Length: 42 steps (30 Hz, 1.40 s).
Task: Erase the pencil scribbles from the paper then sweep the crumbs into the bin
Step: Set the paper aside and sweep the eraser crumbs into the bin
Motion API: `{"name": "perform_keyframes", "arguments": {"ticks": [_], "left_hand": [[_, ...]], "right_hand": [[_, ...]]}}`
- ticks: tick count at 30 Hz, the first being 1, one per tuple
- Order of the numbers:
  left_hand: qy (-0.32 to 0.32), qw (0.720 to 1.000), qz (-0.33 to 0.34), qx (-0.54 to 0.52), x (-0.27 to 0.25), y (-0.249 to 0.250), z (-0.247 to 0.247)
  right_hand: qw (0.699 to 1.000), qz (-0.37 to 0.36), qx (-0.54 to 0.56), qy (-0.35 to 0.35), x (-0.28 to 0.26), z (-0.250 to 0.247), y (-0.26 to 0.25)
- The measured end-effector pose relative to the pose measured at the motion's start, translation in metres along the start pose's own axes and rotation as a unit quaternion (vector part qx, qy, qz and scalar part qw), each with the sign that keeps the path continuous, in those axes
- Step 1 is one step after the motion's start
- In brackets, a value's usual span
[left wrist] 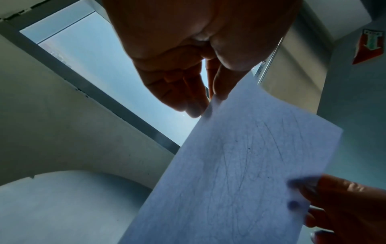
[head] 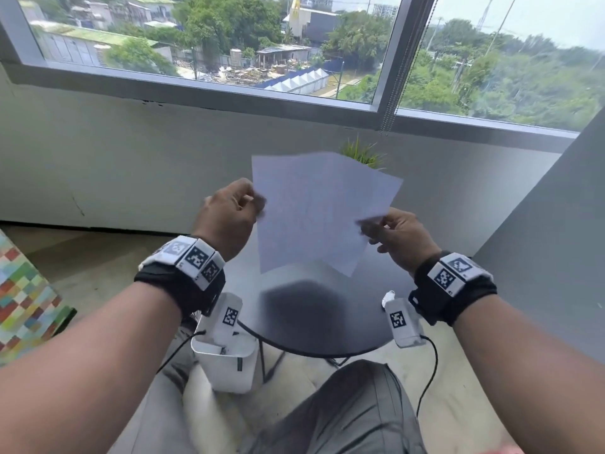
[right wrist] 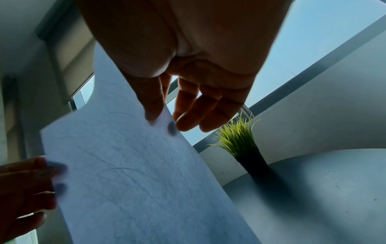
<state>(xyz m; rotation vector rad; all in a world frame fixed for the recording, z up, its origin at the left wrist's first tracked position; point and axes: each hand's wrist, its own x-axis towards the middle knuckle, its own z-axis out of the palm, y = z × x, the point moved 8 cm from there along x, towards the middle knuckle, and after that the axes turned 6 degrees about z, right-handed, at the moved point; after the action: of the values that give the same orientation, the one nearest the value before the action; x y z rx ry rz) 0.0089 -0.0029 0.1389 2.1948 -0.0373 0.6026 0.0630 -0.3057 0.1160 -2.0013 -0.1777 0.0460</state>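
Observation:
I hold a white sheet of paper (head: 317,211) up in the air over the round dark table (head: 327,326). Its outline is blurred and doubled in the head view. My left hand (head: 258,204) pinches its left edge, thumb and fingertips meeting at the edge (left wrist: 211,102). My right hand (head: 366,227) pinches the right edge between thumb and forefinger (right wrist: 160,122). Faint pencil lines show through the paper (left wrist: 240,165) (right wrist: 135,173) in both wrist views. A white bin (head: 229,365) stands on the floor by the table's near left rim.
A green grass plant (head: 363,155) in a dark pot (right wrist: 254,163) stands at the table's far side, behind the paper. A few small dark specks (right wrist: 337,186) lie on the tabletop. A wall and window are beyond; my knees are under the table's near edge.

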Motion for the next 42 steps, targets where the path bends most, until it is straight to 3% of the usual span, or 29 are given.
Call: {"name": "perform_keyframes", "arguments": {"ticks": [4, 9, 16, 19, 23, 26, 30, 34, 38, 40, 42], "left_hand": [[-0.007, 1.000, -0.007, -0.010, -0.006, -0.007, 0.014], [-0.100, 0.993, -0.055, 0.013, -0.016, -0.032, 0.040], [-0.080, 0.994, -0.066, 0.023, -0.008, -0.027, 0.028], [-0.066, 0.994, -0.090, 0.022, -0.010, -0.036, 0.025], [-0.059, 0.995, -0.069, 0.047, -0.035, -0.028, 0.030], [-0.148, 0.982, -0.037, 0.109, -0.066, -0.025, 0.057], [-0.323, 0.928, -0.020, 0.184, -0.107, -0.041, 0.109], [-0.407, 0.884, 0.001, 0.232, -0.126, -0.058, 0.143], [-0.413, 0.866, 0.040, 0.279, -0.118, -0.067, 0.153], [-0.418, 0.859, 0.044, 0.292, -0.108, -0.071, 0.153], [-0.424, 0.853, 0.043, 0.302, -0.095, -0.075, 0.152]], "right_hand": [[1.000, 0.001, -0.028, -0.011, -0.006, 0.007, 0.004], [0.993, 0.074, -0.090, -0.022, -0.019, 0.026, 0.031], [0.988, 0.102, -0.109, -0.025, -0.022, 0.030, 0.026], [0.991, 0.119, -0.061, -0.023, -0.020, 0.027, 0.028], [0.985, 0.168, 0.018, -0.036, -0.026, 0.032, 0.045], [0.974, 0.207, 0.077, -0.050, -0.029, 0.041, 0.068], [0.961, 0.246, 0.094, -0.087, -0.030, 0.060, 0.096], [0.949, 0.277, 0.107, -0.107, -0.029, 0.070, 0.114], [0.953, 0.278, 0.006, -0.118, -0.022, 0.055, 0.130], [0.954, 0.254, -0.130, -0.096, -0.012, 0.034, 0.139], [0.912, 0.222, -0.337, -0.078, -0.006, 0.012, 0.148]]}}
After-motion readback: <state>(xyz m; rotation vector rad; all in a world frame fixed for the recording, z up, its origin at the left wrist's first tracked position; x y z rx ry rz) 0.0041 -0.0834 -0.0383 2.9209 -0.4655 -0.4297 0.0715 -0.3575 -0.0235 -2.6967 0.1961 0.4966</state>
